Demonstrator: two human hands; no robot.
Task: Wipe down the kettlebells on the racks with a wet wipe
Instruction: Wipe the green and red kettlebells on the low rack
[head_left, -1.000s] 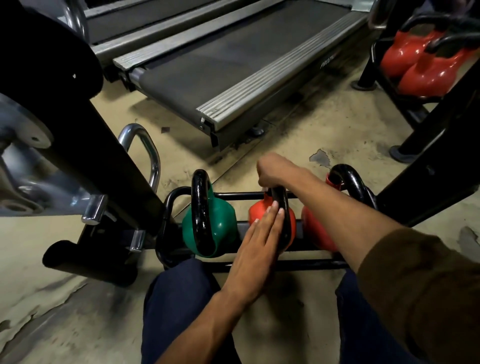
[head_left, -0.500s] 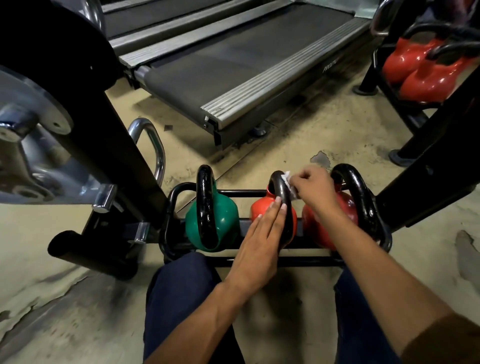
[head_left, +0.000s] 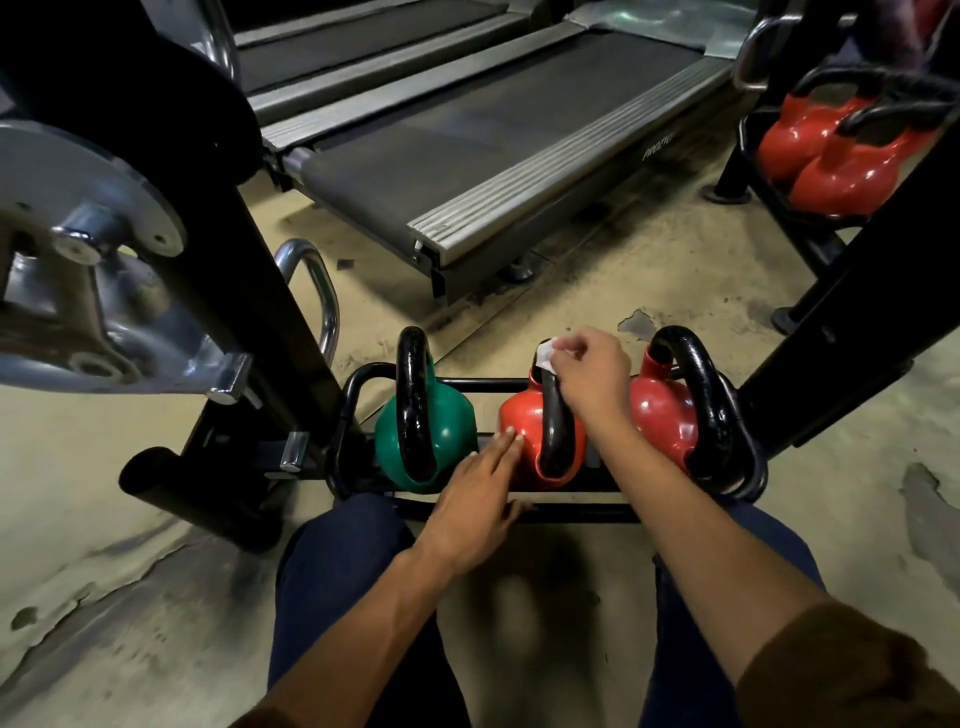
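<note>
Kettlebell (head_left: 522, 436) looks heavy, rigid, slick — right hand (head_left: 589, 376) pinches limp wet wipe (head_left: 545, 356) on its handle (head_left: 553, 431), left hand (head_left: 475, 501) fingers straight against the body.

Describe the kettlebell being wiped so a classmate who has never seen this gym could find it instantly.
Find the treadmill; before it sits a low black rack of three kettlebells. Take the middle kettlebell: red, unlike the green kettlebell left of it, and, unlike the other red kettlebell, with the right hand holding a wet wipe on its handle.
</note>
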